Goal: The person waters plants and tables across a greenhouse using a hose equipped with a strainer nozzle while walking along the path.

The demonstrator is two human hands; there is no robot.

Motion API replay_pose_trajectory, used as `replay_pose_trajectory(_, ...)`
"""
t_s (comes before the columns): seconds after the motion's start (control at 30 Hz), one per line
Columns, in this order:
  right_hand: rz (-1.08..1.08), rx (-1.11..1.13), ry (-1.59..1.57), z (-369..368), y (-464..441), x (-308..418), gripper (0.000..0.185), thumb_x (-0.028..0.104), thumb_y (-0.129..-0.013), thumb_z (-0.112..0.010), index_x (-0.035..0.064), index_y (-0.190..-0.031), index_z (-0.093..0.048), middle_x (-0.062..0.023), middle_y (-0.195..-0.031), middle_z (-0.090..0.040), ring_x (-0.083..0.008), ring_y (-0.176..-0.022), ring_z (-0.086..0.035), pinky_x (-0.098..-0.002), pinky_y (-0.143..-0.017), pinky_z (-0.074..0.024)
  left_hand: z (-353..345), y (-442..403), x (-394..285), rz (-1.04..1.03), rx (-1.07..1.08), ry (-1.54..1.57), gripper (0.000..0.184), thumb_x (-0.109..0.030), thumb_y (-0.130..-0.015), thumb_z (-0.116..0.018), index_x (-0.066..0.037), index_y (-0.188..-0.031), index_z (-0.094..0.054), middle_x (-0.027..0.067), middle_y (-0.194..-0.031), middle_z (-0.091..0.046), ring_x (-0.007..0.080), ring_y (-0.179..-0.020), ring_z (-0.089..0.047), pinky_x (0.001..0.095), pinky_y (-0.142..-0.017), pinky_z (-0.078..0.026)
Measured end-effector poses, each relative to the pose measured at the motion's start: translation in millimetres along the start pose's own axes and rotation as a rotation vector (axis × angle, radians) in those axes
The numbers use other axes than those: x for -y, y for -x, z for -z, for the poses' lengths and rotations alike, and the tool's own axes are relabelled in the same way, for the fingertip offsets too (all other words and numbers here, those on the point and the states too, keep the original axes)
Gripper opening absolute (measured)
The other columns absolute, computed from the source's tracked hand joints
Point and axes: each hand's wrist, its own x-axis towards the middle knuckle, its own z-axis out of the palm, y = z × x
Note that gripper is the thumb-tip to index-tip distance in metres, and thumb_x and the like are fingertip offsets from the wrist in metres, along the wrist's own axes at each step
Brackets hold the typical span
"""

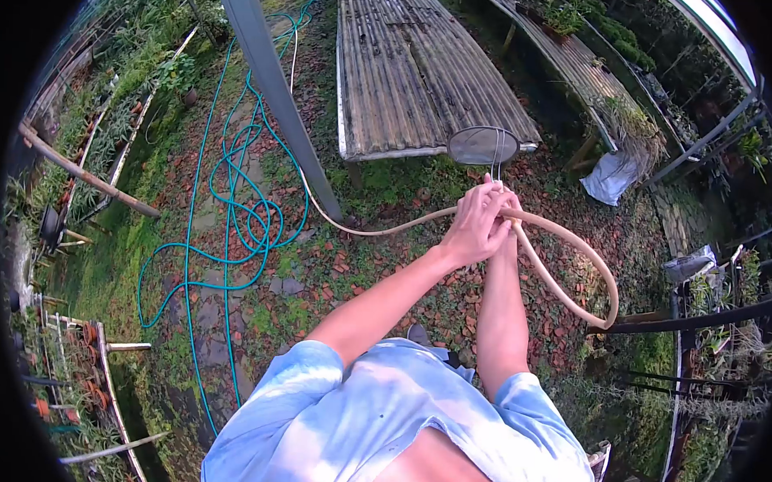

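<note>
My left hand is closed around a beige hose, over my right hand. The right hand is closed too, partly hidden behind the left, with the hose at its fingers. From the hands the hose bends into a loop on the right; its other side runs left, low over the ground, past a grey post. Just beyond my fingertips is a round mesh strainer with a thin wire handle that reaches down to the hands. Whether the fingers also grip that handle I cannot tell.
A corrugated-topped bench stands ahead, with a grey post on its left. A tangled teal hose lies on the mossy ground. Plant racks line both sides. A white plastic bag hangs at right.
</note>
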Motion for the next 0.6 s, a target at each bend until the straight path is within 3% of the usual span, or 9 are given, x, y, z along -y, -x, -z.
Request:
replay_pose_trajectory(0.07,0.016,0.03,-0.027,-15,1,3,0.049,0.027,-0.098,-0.042,-0.0091,-0.131,-0.049,0.0078,-0.062,-0.047,-0.008,-0.058,-0.044,-0.035,-0.082,-0.0424,20,27,38,0.076,-0.107,-0.019,0.047,-0.013,-0.085,-0.06,-0.003,-0.13,-0.048,0.0175,-0.127,-0.046,0.035,-0.119,-0.045,0.0456,-0.102,-0.034)
replay_pose_trajectory(0.1,0.014,0.008,-0.053,-26,5,-1,0.052,0.026,-0.098,-0.041,-0.0108,-0.135,-0.045,0.0099,-0.057,-0.041,-0.0066,-0.054,-0.038,-0.0324,-0.079,-0.0399,16,50,74,0.253,-0.149,-0.048,0.051,-0.014,-0.086,-0.06,-0.003,-0.134,-0.043,0.0185,-0.129,-0.045,0.0364,-0.121,-0.043,0.0473,-0.104,-0.033)
replay_pose_trajectory(0.17,0.017,0.039,-0.068,-38,11,-4,0.051,0.025,-0.098,-0.04,-0.0108,-0.135,-0.045,0.0093,-0.057,-0.042,-0.0064,-0.054,-0.039,-0.0334,-0.082,-0.0401,12,98,146,0.543,0.102,-0.188,0.074,-0.019,-0.085,-0.063,-0.005,-0.146,-0.026,0.0217,-0.14,-0.033,0.0398,-0.13,-0.034,0.0499,-0.109,-0.029)
replay_pose_trajectory(0.23,0.056,0.014,-0.083,-53,19,-11,0.052,0.025,-0.098,-0.04,-0.0111,-0.136,-0.043,0.0094,-0.057,-0.042,-0.0064,-0.054,-0.039,-0.0338,-0.083,-0.04,17,126,181,0.511,0.393,-0.227,0.097,-0.027,-0.078,-0.074,-0.009,-0.152,-0.014,0.0233,-0.145,-0.028,0.0422,-0.136,-0.027,0.0527,-0.111,-0.029)
replay_pose_trajectory(0.3,0.064,0.011,-0.09,-64,26,-14,0.052,0.025,-0.098,-0.04,-0.0107,-0.137,-0.042,0.0093,-0.056,-0.041,-0.0061,-0.054,-0.039,-0.0337,-0.084,-0.0396,6,138,194,0.509,0.547,-0.321,0.097,-0.032,-0.075,-0.079,-0.012,-0.15,-0.022,0.0204,-0.146,-0.032,0.04,-0.136,-0.031,0.0489,-0.112,-0.03)
replay_pose_trajectory(0.4,0.133,-0.069,-0.081,-77,36,-12,0.05,0.024,-0.097,-0.042,-0.0098,-0.134,-0.045,0.0098,-0.055,-0.039,-0.0061,-0.053,-0.037,-0.0323,-0.081,-0.0391,-26,138,215,0.446,0.493,0.006,0.071,-0.033,-0.075,-0.079,-0.012,-0.135,-0.047,0.0161,-0.131,-0.053,0.0336,-0.123,-0.05,0.0435,-0.104,-0.04)
replay_pose_trajectory(0.5,0.211,-0.2,-0.007,-70,43,16,0.048,0.023,-0.096,-0.045,-0.0098,-0.13,-0.048,0.0102,-0.055,-0.037,-0.0062,-0.051,-0.033,-0.0307,-0.077,-0.0378,-22,139,225,0.806,0.679,0.08,0.04,-0.036,-0.078,-0.076,-0.009,-0.105,-0.064,0.0119,-0.103,-0.068,0.0285,-0.102,-0.064,0.0411,-0.091,-0.049)
replay_pose_trajectory(0.57,0.281,-0.273,-0.079,-72,47,45,0.043,0.018,-0.093,-0.048,-0.0106,-0.124,-0.051,0.008,-0.055,-0.036,-0.0067,-0.051,-0.03,-0.029,-0.072,-0.0347,1,175,255,0.907,0.713,-0.033,0.033,-0.039,-0.08,-0.072,-0.008,-0.088,-0.067,0.0114,-0.085,-0.069,0.0282,-0.089,-0.067,0.0424,-0.082,-0.051)
replay_pose_trajectory(0.6,0.325,-0.314,-0.114,-70,51,63,0.041,0.016,-0.092,-0.05,-0.0107,-0.122,-0.051,0.0071,-0.056,-0.036,-0.007,-0.051,-0.03,-0.0289,-0.072,-0.0342,32,186,252,0.916,0.72,-0.112,0.034,-0.041,-0.08,-0.071,-0.008,-0.087,-0.067,0.013,-0.085,-0.069,0.0302,-0.09,-0.067,0.0436,-0.084,-0.051)
